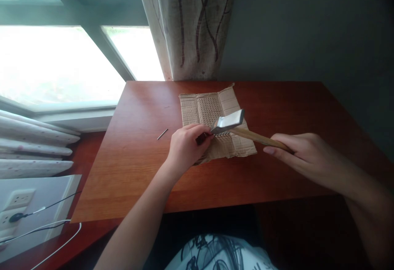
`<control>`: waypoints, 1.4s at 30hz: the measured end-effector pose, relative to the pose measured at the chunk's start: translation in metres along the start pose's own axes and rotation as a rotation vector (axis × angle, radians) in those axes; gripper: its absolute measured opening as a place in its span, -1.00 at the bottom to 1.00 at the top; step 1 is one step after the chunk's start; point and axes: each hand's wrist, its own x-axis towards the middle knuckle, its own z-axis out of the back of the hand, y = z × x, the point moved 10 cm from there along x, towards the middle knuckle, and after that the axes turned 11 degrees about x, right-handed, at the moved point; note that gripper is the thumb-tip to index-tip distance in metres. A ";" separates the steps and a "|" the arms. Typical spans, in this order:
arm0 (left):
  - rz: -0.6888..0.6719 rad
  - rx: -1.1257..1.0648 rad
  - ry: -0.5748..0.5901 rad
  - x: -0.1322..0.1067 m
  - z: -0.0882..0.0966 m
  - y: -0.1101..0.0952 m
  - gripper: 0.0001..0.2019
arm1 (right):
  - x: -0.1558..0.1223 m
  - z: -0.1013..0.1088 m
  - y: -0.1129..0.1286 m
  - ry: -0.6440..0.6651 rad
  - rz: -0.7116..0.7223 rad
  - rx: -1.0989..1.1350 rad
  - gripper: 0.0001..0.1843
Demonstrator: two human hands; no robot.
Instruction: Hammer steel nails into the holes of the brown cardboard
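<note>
A flattened piece of brown cardboard (212, 110) with a grid of small holes lies on the reddish wooden table (138, 171). My right hand (303, 157) grips the wooden handle of a hammer (229, 123), whose silver head hovers just above the cardboard's near part. My left hand (186, 147) rests on the cardboard's near left edge, fingers pinched together right under the hammer head; what they pinch is too small to make out. A single loose nail (162, 134) lies on the table to the left of my left hand.
A patterned curtain (191, 24) hangs behind the table beside a bright window (55, 60). At lower left a white power strip (15, 208) with cables sits on a lower surface. A grey wall stands to the right.
</note>
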 end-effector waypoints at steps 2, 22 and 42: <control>0.012 -0.005 0.004 0.000 0.000 0.001 -0.95 | 0.002 -0.004 -0.001 0.022 -0.008 0.003 -0.52; 0.026 0.000 0.046 0.002 -0.002 0.003 -0.82 | 0.002 -0.006 -0.001 0.028 -0.017 0.000 -0.57; 0.029 -0.014 0.048 0.002 -0.001 0.003 -0.79 | 0.001 -0.005 -0.002 -0.018 -0.008 0.012 -0.52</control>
